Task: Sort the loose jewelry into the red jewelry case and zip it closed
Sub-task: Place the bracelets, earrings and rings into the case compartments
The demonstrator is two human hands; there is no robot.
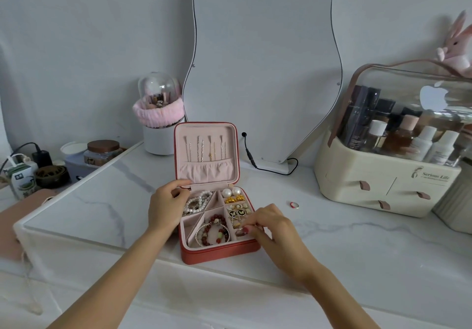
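Note:
The red jewelry case (217, 254) lies open on the marble table, its pink lid upright with several thin necklaces hanging inside. Its compartments hold a pearl bracelet (198, 202), a red bead bracelet (217, 229), pearl earrings (232, 191) and small gold pieces. My left hand (166, 206) grips the case's left edge near the hinge. My right hand (268, 226) pinches a small red ring (241, 231) over the front right compartment. Another red ring (294, 204) lies loose on the table to the right of the case.
A wavy mirror (263, 73) leans on the wall behind the case, its black cable (270, 169) trailing on the table. A cream cosmetics organiser (383, 183) stands at the right. A brush holder with a pink band (159, 124) stands at the back left. Jars and clutter sit at the far left.

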